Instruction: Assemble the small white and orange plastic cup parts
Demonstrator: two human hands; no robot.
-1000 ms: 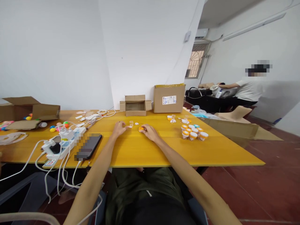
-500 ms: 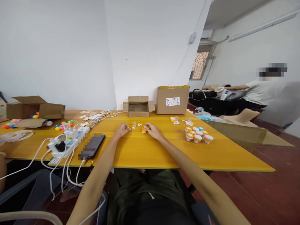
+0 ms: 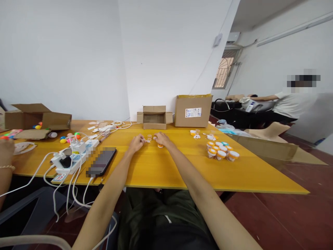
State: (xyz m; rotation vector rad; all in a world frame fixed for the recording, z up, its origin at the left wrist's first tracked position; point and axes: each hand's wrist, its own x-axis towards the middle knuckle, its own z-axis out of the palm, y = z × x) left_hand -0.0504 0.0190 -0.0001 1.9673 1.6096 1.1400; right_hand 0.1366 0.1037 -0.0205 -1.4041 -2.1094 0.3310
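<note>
Small clear plastic jar [image 3: 149, 137]: standing upright on the yellow wooden table [image 3: 152, 170], roughly midway between left hand [image 3: 136, 143] and right hand [image 3: 162, 139]. Apparently pinching a small white piece [image 3: 143, 140] with the left; poising the right by a round orange lid [image 3: 160, 146], grasp impossible to tell.

The small pieces [image 3: 148, 141] are white, the lid [image 3: 160, 146] orange, the cup [image 3: 149, 136] clear. The jars [image 3: 220, 157] wear orange-and-white caps, one teal. The surface [image 3: 161, 170] is yellow-orange, the phone [image 3: 107, 160] black, the floor [image 3: 281, 201] dark red.
</note>
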